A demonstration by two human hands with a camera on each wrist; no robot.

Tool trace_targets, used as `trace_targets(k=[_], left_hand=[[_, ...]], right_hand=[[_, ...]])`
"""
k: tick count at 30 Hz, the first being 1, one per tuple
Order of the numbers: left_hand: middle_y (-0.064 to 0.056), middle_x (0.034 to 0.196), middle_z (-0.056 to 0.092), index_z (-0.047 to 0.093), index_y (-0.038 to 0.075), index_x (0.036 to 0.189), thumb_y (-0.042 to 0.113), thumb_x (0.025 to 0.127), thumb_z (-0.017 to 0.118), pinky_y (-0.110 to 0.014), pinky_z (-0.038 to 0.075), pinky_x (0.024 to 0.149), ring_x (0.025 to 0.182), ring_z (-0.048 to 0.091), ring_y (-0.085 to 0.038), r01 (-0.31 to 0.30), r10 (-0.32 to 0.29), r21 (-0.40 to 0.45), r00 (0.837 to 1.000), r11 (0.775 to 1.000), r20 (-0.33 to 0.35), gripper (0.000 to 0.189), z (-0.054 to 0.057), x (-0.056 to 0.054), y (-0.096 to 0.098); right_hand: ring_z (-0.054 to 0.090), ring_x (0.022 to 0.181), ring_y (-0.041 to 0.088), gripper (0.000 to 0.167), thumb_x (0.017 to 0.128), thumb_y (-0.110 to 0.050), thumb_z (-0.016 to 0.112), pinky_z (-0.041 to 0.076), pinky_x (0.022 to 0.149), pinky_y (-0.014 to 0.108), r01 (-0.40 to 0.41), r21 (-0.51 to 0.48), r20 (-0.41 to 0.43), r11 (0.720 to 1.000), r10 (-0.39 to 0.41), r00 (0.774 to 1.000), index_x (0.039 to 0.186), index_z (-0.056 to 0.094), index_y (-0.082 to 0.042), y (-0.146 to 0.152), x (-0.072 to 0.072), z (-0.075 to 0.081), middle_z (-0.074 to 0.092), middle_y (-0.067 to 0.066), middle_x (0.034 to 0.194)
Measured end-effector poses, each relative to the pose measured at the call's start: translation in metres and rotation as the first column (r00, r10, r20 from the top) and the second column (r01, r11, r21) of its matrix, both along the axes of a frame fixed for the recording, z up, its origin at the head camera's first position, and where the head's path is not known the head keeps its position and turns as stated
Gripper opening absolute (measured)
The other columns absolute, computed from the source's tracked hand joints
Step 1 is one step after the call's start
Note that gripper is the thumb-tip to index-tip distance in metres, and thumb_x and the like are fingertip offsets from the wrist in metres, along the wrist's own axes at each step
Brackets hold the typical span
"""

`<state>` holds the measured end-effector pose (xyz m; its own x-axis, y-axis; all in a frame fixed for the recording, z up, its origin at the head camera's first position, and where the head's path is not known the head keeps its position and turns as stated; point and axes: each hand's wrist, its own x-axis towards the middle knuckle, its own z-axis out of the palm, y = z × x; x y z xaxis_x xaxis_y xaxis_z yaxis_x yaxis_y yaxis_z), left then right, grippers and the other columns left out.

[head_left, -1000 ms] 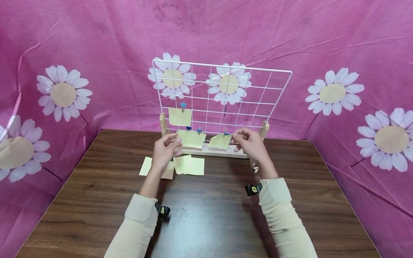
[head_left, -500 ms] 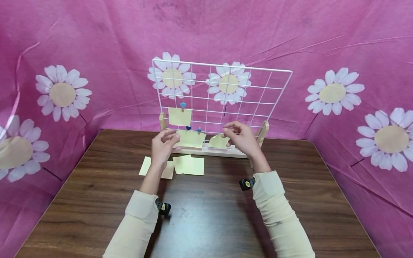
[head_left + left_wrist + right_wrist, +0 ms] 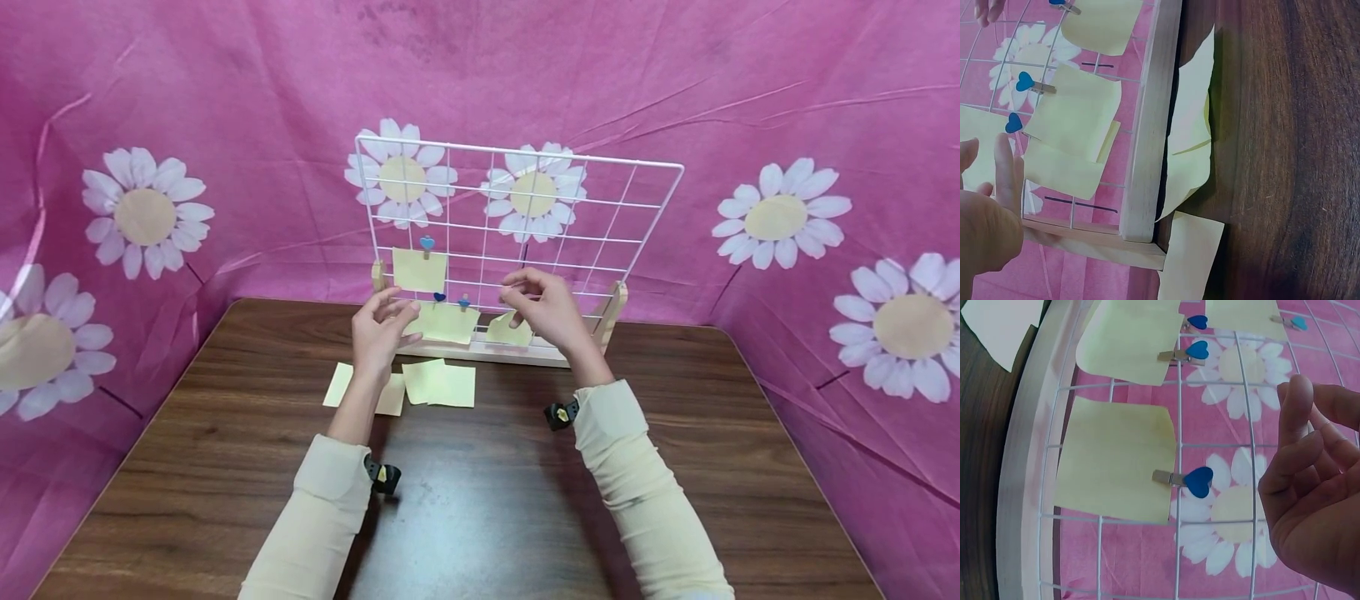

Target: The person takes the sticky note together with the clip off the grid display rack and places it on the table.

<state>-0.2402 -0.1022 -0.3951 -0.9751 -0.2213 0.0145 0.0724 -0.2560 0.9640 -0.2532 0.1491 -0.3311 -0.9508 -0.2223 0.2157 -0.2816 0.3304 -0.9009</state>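
Observation:
A white wire grid [image 3: 517, 151] stands on a wooden base [image 3: 510, 356]. An upper yellow sticky note [image 3: 420, 271] hangs from a light-blue heart clothespin [image 3: 427, 242]. Lower left, more sticky notes [image 3: 450, 325] hang under two blue heart clothespins. My left hand [image 3: 378, 333] is beside them, fingers bent and apart, holding nothing visible. To the right, my right hand [image 3: 549, 310] is raised before the grid, partly covering another sticky note [image 3: 508, 330]. In the right wrist view that note hangs by a dark-blue heart clothespin [image 3: 1199, 482]; the curled fingers show no held object.
Several loose sticky notes [image 3: 453, 387] lie on the brown wooden table [image 3: 465, 500] in front of the grid. A pink cloth [image 3: 285, 100] with large white flowers surrounds the table's back and sides. Wooden posts [image 3: 611, 317] support the grid.
My right hand has moved left and slightly up from beside the rightmost clothespin, now hiding it in the head view. The left hand has shifted only a little; the hung notes look unchanged.

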Motion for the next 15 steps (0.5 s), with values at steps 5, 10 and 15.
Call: trace_targets(k=[5, 10, 15], left_hand=[[-0.015, 0.123, 0.061, 0.059, 0.005, 0.137, 0.012, 0.091, 0.078, -0.035, 0.066, 0.07, 0.095, 0.069, -0.018, -0.014, 0.014, 0.01, 1.0, 1.0, -0.01, 0.051, 0.001, -0.001, 0.001], [-0.016, 0.126, 0.062, 0.058, 0.006, 0.138, 0.011, 0.093, 0.075, -0.036, 0.066, 0.07, 0.1, 0.068, -0.021, -0.035, 0.035, 0.014, 0.999, 0.999, -0.02, 0.048, 0.003, -0.002, 0.0], [-0.015, 0.124, 0.063, 0.058, 0.006, 0.138, 0.012, 0.096, 0.07, -0.036, 0.066, 0.071, 0.105, 0.068, -0.026, -0.036, 0.037, 0.008, 0.999, 0.999, -0.027, 0.045, 0.005, -0.002, 0.001]], right_hand=[[0.065, 0.056, 0.019, 0.024, 0.096, -0.01, 0.07, 0.051, 0.049, 0.023, -0.008, -0.006, -0.022, 1.0, 0.008, 1.0, 0.115, 0.069, 0.004, -0.012, -0.007, 0.001, 0.073, 0.02, 0.102], [0.067, 0.061, 0.031, 0.026, 0.096, -0.013, 0.07, 0.061, 0.059, 0.032, -0.013, -0.013, -0.03, 1.0, 0.012, 0.999, 0.114, 0.069, 0.005, -0.026, -0.014, 0.003, 0.074, 0.017, 0.103], [0.067, 0.065, 0.037, 0.021, 0.096, -0.014, 0.071, 0.06, 0.055, 0.038, -0.002, -0.004, -0.056, 1.0, 0.002, 0.998, 0.109, 0.072, 0.001, -0.038, -0.018, 0.009, 0.075, 0.013, 0.098]])
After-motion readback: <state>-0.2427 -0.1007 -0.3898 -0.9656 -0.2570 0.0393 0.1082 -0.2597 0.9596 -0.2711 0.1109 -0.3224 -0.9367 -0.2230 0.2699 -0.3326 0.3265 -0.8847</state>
